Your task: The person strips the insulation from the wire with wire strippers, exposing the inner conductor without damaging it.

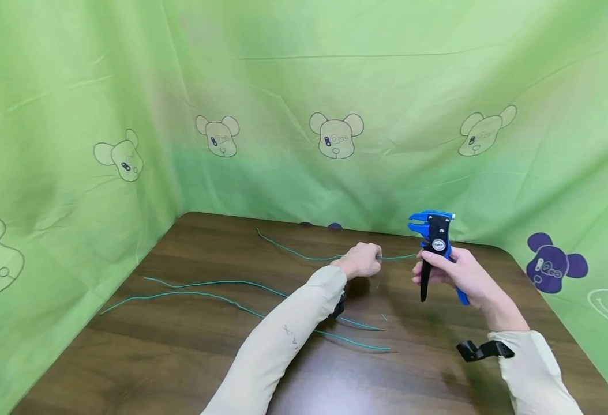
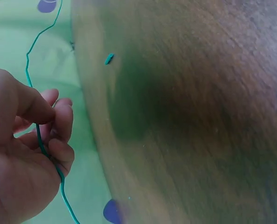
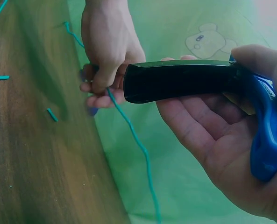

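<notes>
My left hand [image 1: 361, 260] pinches a green wire [image 2: 40, 135] between curled fingers, above the far part of the table. The wire runs out on both sides of that hand. Off to the right, my right hand [image 1: 465, 274] grips a blue and black wire stripper [image 1: 439, 242], its jaws pointing left and its handles downward. In the right wrist view the stripper's black handle [image 3: 180, 81] lies across the fingers, and the blue handle [image 3: 269, 135] sits against the palm. Whether the wire's right end touches the right hand cannot be made out.
Two more green wires [image 1: 195, 293] lie across the table [image 1: 127, 369], passing under the left forearm; a copper tip [image 1: 383, 329] shows on one. Short cut bits of green insulation [image 3: 52, 115] lie nearby. A green printed curtain [image 1: 283, 190] stands behind and at both sides.
</notes>
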{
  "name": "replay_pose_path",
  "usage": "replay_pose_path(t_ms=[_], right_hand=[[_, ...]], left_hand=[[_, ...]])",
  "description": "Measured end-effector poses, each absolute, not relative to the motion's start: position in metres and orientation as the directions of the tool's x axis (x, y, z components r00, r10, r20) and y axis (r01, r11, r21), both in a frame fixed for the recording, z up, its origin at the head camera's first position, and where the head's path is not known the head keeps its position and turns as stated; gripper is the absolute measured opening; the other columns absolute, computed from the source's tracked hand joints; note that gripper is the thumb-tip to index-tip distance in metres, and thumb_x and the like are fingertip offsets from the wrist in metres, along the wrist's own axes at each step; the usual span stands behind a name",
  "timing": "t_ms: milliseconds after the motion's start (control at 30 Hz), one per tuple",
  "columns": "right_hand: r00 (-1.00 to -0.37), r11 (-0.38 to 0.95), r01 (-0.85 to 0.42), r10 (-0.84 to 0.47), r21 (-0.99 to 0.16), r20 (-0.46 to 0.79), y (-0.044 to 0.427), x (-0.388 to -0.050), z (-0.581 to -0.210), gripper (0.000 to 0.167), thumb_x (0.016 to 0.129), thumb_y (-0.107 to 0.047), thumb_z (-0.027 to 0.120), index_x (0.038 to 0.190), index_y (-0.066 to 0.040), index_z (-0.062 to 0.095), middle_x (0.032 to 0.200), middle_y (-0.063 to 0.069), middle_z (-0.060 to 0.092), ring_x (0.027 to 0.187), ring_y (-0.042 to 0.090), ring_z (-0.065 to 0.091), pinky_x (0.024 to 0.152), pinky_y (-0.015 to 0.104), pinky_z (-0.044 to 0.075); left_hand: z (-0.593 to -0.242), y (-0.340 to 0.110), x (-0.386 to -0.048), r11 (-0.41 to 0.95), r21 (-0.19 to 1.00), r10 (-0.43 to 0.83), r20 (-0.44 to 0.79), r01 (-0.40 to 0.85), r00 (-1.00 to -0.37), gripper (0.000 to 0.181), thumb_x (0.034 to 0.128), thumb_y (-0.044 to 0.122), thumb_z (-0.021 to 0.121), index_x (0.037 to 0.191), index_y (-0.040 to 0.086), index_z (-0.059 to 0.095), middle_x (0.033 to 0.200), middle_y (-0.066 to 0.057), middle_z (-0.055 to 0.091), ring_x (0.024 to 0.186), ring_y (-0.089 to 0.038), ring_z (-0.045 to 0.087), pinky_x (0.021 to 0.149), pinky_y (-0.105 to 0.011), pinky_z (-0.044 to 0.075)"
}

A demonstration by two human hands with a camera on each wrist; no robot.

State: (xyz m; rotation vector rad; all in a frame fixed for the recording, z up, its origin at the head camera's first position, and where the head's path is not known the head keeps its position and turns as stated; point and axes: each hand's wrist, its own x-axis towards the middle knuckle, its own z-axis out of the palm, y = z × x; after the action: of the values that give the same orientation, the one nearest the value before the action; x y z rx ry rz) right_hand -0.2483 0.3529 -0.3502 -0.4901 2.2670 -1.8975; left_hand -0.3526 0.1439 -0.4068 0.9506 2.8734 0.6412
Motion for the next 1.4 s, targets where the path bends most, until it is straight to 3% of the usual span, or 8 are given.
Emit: replay_pose_path(t_ms=[233,367,467,633,867,1100,1400], right_hand=[[-0.931,0.126,-0.172,-0.346,-0.977,0.119,0.355,-0.247,-0.346,0.019,0.105,-0.016,0.045,0.107,-0.006,0.061,0.092,0.011,0.075,0.084,0.027,0.075,0.077,0.037,0.06],[-0.925,0.104,-0.175,-0.357,-0.979,0.128,0.357,-0.247,-0.345,0.019,0.105,-0.015,0.044,0.109,-0.006,0.061,0.093,0.011,0.075,0.084,0.028,0.075,0.077,0.037,0.059],[-0.923,0.086,-0.176,-0.361,-0.981,0.134,0.357,-0.246,-0.344,0.02,0.105,-0.014,0.044,0.109,-0.006,0.061,0.093,0.01,0.075,0.084,0.028,0.075,0.078,0.038,0.059],[-0.92,0.077,-0.184,-0.364,-0.98,0.144,0.359,-0.245,-0.343,0.02,0.105,-0.012,0.044,0.109,-0.006,0.062,0.093,0.009,0.075,0.084,0.027,0.075,0.078,0.036,0.059],[-0.923,0.099,-0.192,-0.356,-0.976,0.146,0.359,-0.244,-0.342,0.019,0.105,-0.012,0.044,0.108,-0.006,0.062,0.092,0.008,0.075,0.083,0.026,0.075,0.077,0.036,0.059],[-0.941,0.136,-0.194,-0.307,-0.971,0.145,0.36,-0.241,-0.34,0.02,0.105,-0.014,0.045,0.108,-0.003,0.061,0.09,0.008,0.075,0.082,0.025,0.074,0.076,0.036,0.06],[-0.945,0.155,-0.204,-0.29,-0.967,0.153,0.363,-0.24,-0.337,0.02,0.105,-0.014,0.045,0.109,-0.003,0.061,0.091,0.009,0.075,0.082,0.025,0.074,0.076,0.035,0.059]], left_hand=[[-0.404,0.129,-0.352,0.671,0.462,0.586,0.149,0.58,-0.796,0.031,0.0896,0.013,0.051,0.115,0.022,0.068,0.1,0.011,0.067,0.085,-0.006,0.059,0.07,-0.021,0.046],[-0.401,0.12,-0.351,0.671,0.438,0.575,0.201,0.598,-0.793,0.025,0.0981,0.027,0.051,0.116,0.027,0.069,0.105,0.014,0.068,0.091,-0.004,0.061,0.077,-0.021,0.048],[-0.399,0.113,-0.35,0.665,0.435,0.565,0.237,0.607,-0.79,0.023,0.1006,0.036,0.052,0.111,0.027,0.071,0.102,0.014,0.07,0.088,-0.002,0.062,0.075,-0.02,0.049],[-0.396,0.101,-0.348,0.66,0.462,0.531,0.27,0.592,-0.803,0.025,0.0991,0.044,0.054,0.095,0.022,0.067,0.084,0.011,0.064,0.073,-0.006,0.054,0.062,-0.019,0.042],[-0.389,0.086,-0.344,0.664,0.471,0.482,0.324,0.581,-0.814,0.042,0.0954,0.053,0.056,0.071,0.019,0.057,0.068,0.009,0.051,0.067,-0.006,0.049,0.057,-0.018,0.038],[-0.391,0.068,-0.343,0.652,0.394,0.506,0.411,0.648,-0.758,0.044,0.0998,0.045,0.052,0.065,0.018,0.051,0.066,0.005,0.046,0.07,-0.008,0.047,0.058,-0.019,0.036],[-0.39,0.045,-0.342,0.624,0.369,0.549,0.42,0.689,-0.722,0.028,0.1035,0.027,0.048,0.079,0.016,0.055,0.071,0.004,0.051,0.064,-0.006,0.046,0.058,-0.019,0.037]])
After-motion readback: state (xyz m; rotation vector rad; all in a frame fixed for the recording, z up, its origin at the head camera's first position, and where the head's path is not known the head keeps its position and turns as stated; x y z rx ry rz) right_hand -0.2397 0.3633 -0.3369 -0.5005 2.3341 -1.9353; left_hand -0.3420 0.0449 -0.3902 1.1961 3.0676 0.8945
